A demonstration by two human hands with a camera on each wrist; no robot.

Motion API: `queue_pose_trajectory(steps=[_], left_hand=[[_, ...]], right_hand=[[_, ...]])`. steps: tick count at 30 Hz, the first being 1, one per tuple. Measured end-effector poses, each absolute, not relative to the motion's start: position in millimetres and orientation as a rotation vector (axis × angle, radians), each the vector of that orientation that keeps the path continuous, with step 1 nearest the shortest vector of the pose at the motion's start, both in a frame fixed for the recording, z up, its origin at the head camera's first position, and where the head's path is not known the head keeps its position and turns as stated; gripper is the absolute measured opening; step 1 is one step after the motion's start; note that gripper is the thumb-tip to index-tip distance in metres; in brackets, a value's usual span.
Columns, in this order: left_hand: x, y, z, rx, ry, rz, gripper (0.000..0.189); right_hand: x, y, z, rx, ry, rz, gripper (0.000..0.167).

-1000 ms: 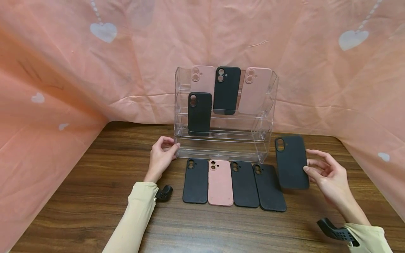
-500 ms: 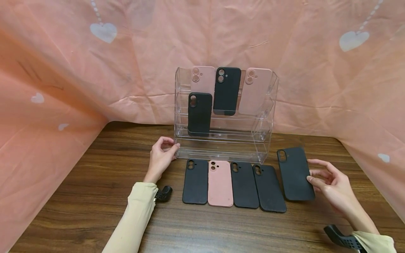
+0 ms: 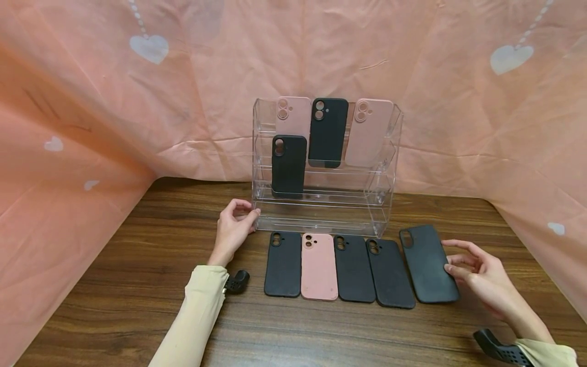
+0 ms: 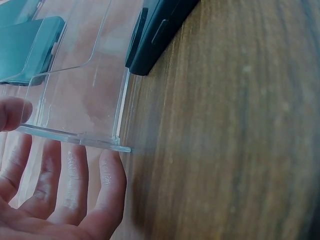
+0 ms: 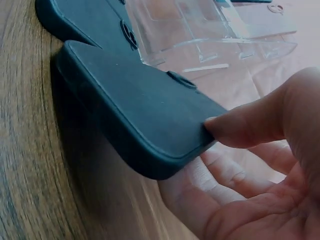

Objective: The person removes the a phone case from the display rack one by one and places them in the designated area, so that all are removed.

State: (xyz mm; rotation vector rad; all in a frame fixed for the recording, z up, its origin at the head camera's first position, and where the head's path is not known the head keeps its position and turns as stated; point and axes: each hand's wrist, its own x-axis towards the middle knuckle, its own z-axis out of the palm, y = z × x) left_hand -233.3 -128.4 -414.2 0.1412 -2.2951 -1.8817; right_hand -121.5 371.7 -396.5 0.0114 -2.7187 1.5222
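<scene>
My right hand [image 3: 481,278] pinches a black phone case [image 3: 428,265] by its right edge, thumb on top and fingers beneath. In the right wrist view this held case [image 5: 135,105] is tilted, its gripped side raised off the wood. Its far side lies close against the neighbouring black case [image 3: 391,273]; I cannot tell whether they touch. At the lower left corner of a clear stepped display stand [image 3: 321,224], my left hand [image 3: 234,229] grips the side panel. Thumb and fingers lie on opposite faces of that panel [image 4: 75,137] in the left wrist view.
A pink case [image 3: 319,266] and two more black cases, one at the left end [image 3: 283,264], lie in a row before the stand. Upright on its tiers are two pink cases, a black case [image 3: 328,132] and a lower black case [image 3: 289,165]. Pink cloth [image 3: 206,92] hangs behind.
My right hand has brought the held case down toward the table, beside the right end of the row. It now lies flatter. The left hand has kept its place on the stand.
</scene>
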Motion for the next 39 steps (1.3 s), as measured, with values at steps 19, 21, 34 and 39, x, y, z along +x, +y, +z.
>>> queue_pose_trajectory(steps=[19, 21, 34, 39], left_hand=[[-232.3, -128.1, -414.2, 0.133, -2.284, -1.886, 0.025], [-232.5, -128.2, -414.4, 0.135, -2.286, -1.885, 0.025], [-233.9, -128.2, -415.2, 0.140, -2.284, -1.885, 0.025], [-233.4, -128.1, -414.5, 0.140, -2.281, -1.887, 0.024]], right_hand=[[-115.3, 375.2, -394.2, -0.127, -2.901, 1.504, 0.043], [-115.6, 375.7, -393.4, -0.126, -2.926, 1.471, 0.044], [-115.8, 374.1, -393.0, -0.119, -3.056, 1.323, 0.061], [-116.7, 373.3, -394.7, -0.090, -3.055, 1.292, 0.058]])
